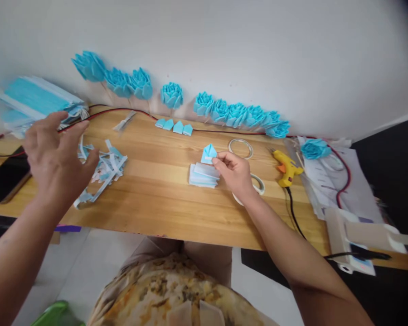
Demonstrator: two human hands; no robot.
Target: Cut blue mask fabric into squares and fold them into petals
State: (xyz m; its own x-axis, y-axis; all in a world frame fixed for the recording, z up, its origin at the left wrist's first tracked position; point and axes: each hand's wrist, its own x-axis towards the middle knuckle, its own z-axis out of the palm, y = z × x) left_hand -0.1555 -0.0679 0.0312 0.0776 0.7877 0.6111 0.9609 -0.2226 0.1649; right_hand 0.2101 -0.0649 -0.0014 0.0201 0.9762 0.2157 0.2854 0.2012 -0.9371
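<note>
Between the thumb and fingers of my right hand (234, 172) is a small folded blue petal (208, 153) with a pointed top and a white strip near its lower edge. Just below it lies a stack of cut pale-blue pieces (203, 175) on the table. My left hand (56, 151) hovers over the left side with fingers spread, holding nothing. Beside that hand sits a heap of white and blue scraps (105, 165). Several folded petals (174, 127) stand in a row farther back.
Blue paper-like flowers (236, 114) on sticks line the wall. A stack of blue sheets (37, 97) and a phone (8, 176) are at left. Tape rolls (240, 148), a yellow glue gun (285, 170) and a power strip (340, 233) are at right. A red-black cable (122, 109) crosses behind.
</note>
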